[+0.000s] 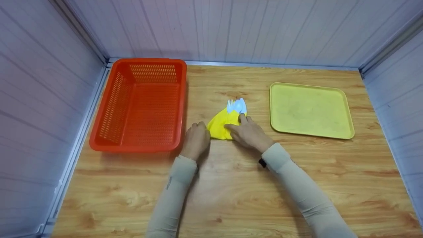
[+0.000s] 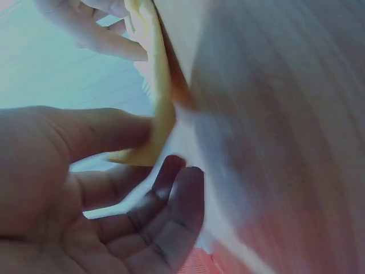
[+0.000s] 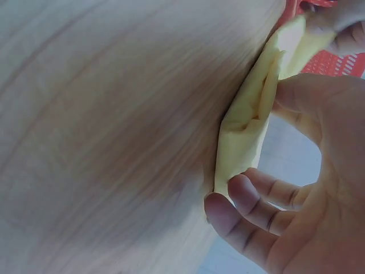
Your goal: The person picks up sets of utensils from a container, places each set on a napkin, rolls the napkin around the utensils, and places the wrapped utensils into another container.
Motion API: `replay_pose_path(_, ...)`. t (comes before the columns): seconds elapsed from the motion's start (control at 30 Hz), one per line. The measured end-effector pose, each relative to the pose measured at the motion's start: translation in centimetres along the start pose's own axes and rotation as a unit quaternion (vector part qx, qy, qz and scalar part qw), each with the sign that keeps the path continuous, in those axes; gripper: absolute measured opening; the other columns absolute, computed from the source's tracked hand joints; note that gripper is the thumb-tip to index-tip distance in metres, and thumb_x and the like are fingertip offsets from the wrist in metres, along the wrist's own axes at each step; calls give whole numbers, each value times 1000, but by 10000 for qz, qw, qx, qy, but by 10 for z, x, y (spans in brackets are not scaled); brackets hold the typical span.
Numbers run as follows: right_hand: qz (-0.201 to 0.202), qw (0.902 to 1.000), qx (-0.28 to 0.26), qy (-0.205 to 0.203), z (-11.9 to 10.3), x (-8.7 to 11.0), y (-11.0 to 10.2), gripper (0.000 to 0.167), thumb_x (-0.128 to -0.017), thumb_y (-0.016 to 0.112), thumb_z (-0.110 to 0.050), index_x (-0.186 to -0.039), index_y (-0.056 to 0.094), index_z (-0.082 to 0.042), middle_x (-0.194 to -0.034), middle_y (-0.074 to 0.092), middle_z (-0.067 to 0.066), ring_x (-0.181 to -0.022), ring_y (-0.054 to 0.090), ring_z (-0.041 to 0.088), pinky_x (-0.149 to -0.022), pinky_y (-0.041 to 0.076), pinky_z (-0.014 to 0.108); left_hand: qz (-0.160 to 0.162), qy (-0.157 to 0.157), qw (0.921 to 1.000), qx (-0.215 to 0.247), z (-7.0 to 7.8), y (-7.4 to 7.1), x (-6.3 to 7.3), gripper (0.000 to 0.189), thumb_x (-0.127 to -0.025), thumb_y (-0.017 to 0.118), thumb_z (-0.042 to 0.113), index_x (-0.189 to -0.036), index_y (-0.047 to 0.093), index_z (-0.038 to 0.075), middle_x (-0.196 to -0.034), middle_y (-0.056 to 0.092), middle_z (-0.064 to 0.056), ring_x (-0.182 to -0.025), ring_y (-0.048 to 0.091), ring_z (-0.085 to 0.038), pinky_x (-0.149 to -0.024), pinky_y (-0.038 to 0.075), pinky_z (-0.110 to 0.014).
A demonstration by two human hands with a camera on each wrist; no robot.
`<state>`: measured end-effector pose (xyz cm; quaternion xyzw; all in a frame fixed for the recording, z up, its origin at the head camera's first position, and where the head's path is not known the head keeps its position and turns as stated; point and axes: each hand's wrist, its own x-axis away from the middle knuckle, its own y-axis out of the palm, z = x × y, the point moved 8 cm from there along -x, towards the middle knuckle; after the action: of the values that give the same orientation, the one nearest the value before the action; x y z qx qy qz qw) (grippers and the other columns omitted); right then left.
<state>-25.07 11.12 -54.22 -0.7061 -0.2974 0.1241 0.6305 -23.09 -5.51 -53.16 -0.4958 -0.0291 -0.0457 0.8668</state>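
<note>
two hands are working at one yellow cloth (image 1: 218, 126) lying on the wood-grained table (image 1: 224, 205), between the basket and the tray. the left hand's thumb and forefinger are pinching the cloth's near left corner, its other fingers bending beside it without gripping. the right hand (image 1: 250, 134) is holding the folded right part, its thumb pressing on the cloth and its fingertips curling at the far edge, the space between thumb and fingers being fairly wide. the left hand (image 1: 197, 140) is resting low, close to the table.

three pale utensils are poking out of the cloth's far end: a fork (image 1: 230, 105) on the left, a spoon (image 1: 238, 106) in the middle and a knife (image 1: 244, 105) on the right, their lower parts being hidden.

farther out, light sleeves (image 1: 172, 195) are covering both forearms. a red basket (image 1: 137, 147) is standing to the left, a yellow tray (image 1: 310, 109) is lying flat to the right, and pale panel walls (image 1: 211, 29) are enclosing the table.
</note>
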Motion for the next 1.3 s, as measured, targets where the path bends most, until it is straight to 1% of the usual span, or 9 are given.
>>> replay_pose_path(0.17, 340, 9991, 110, -220, 0, 3, -3, 40, -105, 48, -28, -145, 55, -30, -135, 41, 28, -104, 43, 38, -72, 50, 42, 37, 81, 9940, 1089, 7, -1, 0, 10, -97, 56, 13, -101, 57, 4, -76, 55, -7, -67, 53, -23, -58, 47, -33)
replay_pose_path(0.27, 496, 9980, 138, -358, -2, 4, -3, 40, -105, 48, -24, -144, 57, -24, -141, 42, 23, -109, 42, 38, -73, 49, 41, 21, 109, 9901, 1402, 12, 0, -1, 12, -97, 56, 16, -102, 57, 5, -74, 55, -6, -64, 54, -21, -55, 46, -32)
replay_pose_path(0.4, 466, 9980, 116, -411, -3, 4, -2, 40, -105, 47, -22, -143, 57, -18, -146, 43, 18, -112, 43, 38, -77, 50, 44, 1, 243, 9854, 1687, 19, 3, 0, 14, -98, 56, 19, -103, 58, 6, -73, 55, -5, -62, 54, -20, -53, 45, -32)
replay_pose_path(0.67, 678, 9961, 217, -530, -5, 3, -7, 36, -105, 50, -21, -138, 61, -16, -139, 52, 13, -103, 47, 35, -76, 49, 43, -80, 506, 9778, 2034, 33, 8, 2, 14, -100, 55, 20, -106, 57, 7, -76, 53, -4, -66, 51, -18, -58, 43, -30)
replay_pose_path(0.8, 714, 9963, 131, -469, -5, 0, -8, 42, -103, 54, -20, -143, 52, -7, -135, 55, 13, -100, 50, 35, -74, 49, 43, -197, 528, 9750, 2151, 40, 12, 3, 16, -102, 54, 21, -110, 56, 7, -74, 52, -2, -62, 49, -15, -55, 41, -28)
replay_pose_path(0.9, 673, 9974, -124, -230, -1, -2, -8, 58, -101, 60, -21, -151, 39, -2, -140, 54, 16, -108, 52, 39, -82, 51, 49, -219, 574, 9744, 2163, 46, 15, 3, 15, -103, 53, 21, -110, 56, 8, -74, 54, -2, -60, 49, -14, -53, 41, -28)
replay_pose_path(1.03, 708, 9958, -575, -13, 5, -1, -8, 72, -99, 65, -23, -156, 28, -2, -149, 47, 18, -125, 48, 42, -94, 47, 54, -295, 820, 9743, 2078, 57, 22, 2, 13, -104, 52, 21, -108, 54, 8, -78, 56, -2, -63, 50, -13, -54, 42, -27)
replay_pose_path(1.17, 712, 9921, -1023, -135, 8, -1, -6, 75, -99, 65, -21, -157, 22, -1, -154, 39, 19, -128, 46, 39, -98, 45, 50, -314, 1059, 9763, 1863, 65, 28, 3, 13, -104, 53, 19, -105, 54, 7, -82, 58, -2, -68, 51, -15, -58, 43, -28)
replay_pose_path(1.3, 591, 9876, -1435, -254, 12, 0, -5, 81, -95, 68, -16, -158, 19, -2, -156, 35, 21, -131, 43, 37, -104, 41, 48, -294, 1129, 9782, 1715, 69, 33, 2, 11, -104, 53, 18, -103, 54, 7, -85, 58, -2, -71, 53, -15, -61, 45, -30)
